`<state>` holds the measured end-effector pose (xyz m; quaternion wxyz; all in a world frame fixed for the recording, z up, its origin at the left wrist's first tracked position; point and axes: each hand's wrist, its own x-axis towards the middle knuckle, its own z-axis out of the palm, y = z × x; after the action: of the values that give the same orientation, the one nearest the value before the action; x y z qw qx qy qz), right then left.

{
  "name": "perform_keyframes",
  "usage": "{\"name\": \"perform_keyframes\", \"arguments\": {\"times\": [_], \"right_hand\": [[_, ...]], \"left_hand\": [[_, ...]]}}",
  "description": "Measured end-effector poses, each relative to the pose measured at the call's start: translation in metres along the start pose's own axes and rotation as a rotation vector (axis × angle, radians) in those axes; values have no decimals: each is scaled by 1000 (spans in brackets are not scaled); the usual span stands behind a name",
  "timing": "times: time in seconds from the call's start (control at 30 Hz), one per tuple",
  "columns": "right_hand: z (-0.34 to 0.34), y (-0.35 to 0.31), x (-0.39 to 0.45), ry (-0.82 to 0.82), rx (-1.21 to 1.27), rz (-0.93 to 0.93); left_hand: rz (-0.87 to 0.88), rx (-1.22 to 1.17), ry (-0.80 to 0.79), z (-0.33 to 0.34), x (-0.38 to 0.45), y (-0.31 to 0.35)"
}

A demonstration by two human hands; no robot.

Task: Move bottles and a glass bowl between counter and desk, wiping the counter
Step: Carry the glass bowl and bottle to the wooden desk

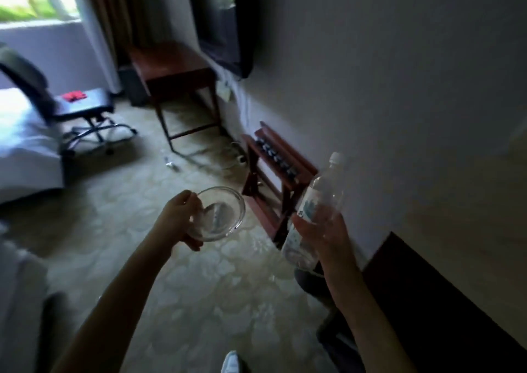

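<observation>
In my left hand point(179, 218) I hold a clear round glass bowl point(221, 214) by its near rim, mouth tipped toward twelve o'clock. At its three o'clock, my right hand point(322, 236) grips a clear plastic white-capped bottle point(312, 210), leaning toward one o'clock.

The glass bowl point(221, 214) at lower centre is clear and glossy, with bright glints on its rim. The water bottle point(313, 210) to its right is thin clear plastic with a white plastic cap and a printed paper-like label. The table point(171, 65) at upper centre and the folded luggage rack point(273, 173) are reddish, semi-gloss wood. The office chair point(82, 103) at left has a smooth black leather-like seat and shiny metal base. The carpet point(199, 287) looks matt, patterned pile.
</observation>
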<state>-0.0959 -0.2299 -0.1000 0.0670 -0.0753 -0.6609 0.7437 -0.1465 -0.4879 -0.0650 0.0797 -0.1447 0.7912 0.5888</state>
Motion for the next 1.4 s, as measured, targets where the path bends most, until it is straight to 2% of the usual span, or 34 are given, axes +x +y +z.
{"name": "perform_keyframes", "arguments": {"times": [0.13,0.23,0.37,0.63,0.73,0.9,1.07,1.27,1.4], "right_hand": [[65,52,36,-101,-160,102],[116,92,53,-168,-184,176],[193,114,83,-249,-228,219],[350,112,196,-264,-299,99],[400,130,244,-301,-297,129],[478,170,323,-335,-243,197],[585,185,438,-412,-260,208],[720,168,582,-547,-298,162],[797,197,654,-561,-308,200]], "left_hand": [[-109,-66,138,-70,26,-57],[-165,-94,198,-114,59,-95],[-233,-98,260,-167,109,-122],[-176,-48,339,-280,222,-98],[-186,-62,373,-309,273,-104],[-298,-89,354,-344,374,-127],[-327,-155,426,-411,496,-111],[-239,-151,570,-513,625,-60],[-261,-175,591,-564,716,-67]]}}
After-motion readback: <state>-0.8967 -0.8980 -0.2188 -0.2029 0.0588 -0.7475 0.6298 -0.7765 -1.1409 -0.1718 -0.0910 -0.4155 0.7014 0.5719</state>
